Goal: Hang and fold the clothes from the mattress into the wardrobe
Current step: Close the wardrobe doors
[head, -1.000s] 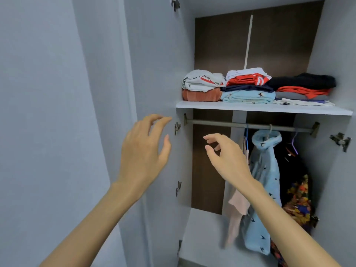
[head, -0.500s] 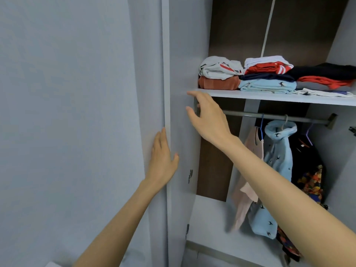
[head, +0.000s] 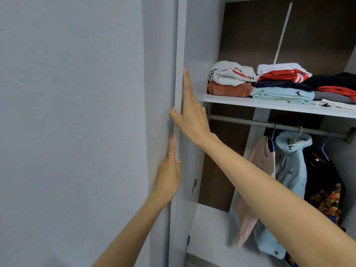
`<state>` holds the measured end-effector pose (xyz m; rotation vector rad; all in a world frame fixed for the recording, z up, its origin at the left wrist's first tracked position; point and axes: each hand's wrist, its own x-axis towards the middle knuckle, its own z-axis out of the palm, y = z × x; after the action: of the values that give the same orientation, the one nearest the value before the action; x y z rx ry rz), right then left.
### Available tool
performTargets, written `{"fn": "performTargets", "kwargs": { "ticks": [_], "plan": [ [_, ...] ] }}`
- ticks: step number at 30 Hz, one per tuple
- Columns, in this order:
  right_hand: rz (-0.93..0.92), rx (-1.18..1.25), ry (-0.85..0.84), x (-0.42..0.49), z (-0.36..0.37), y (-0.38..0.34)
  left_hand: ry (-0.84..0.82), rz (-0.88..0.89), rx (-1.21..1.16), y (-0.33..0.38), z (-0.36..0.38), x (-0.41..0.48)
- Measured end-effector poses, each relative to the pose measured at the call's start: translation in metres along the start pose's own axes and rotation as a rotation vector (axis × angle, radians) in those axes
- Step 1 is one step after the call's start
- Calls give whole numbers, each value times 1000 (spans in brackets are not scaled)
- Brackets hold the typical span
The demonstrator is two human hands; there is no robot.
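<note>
As left hand (head: 169, 176), right hand (head: 192, 116) touch door edge (head: 181, 45), wardrobe (head: 250, 35) open

Left hand (head: 169, 176), right hand (head: 190, 116) flat against wardrobe door edge (head: 180, 45).

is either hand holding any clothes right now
No, the left hand and right hand both rest on the wardrobe door edge, neither holding a garment.
</note>
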<state>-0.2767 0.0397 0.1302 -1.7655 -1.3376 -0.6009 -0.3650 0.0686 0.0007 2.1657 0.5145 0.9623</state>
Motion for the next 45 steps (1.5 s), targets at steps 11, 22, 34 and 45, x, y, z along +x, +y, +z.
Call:
{"fn": "performTargets", "kwargs": {
  "ticks": [11,22,34,45],
  "plan": [
    [31,32,113,-24,-43,22,-145,136,13,5,25,-5],
    [197,-42,186,-60,-150,134,-617,386,94,59,131,16],
    [338,107,339,-39,-191,298,-673,376,421,68,282,92],
    [337,234,359,-6,-197,387,-461,392,516,60,357,137]
  ]
}}
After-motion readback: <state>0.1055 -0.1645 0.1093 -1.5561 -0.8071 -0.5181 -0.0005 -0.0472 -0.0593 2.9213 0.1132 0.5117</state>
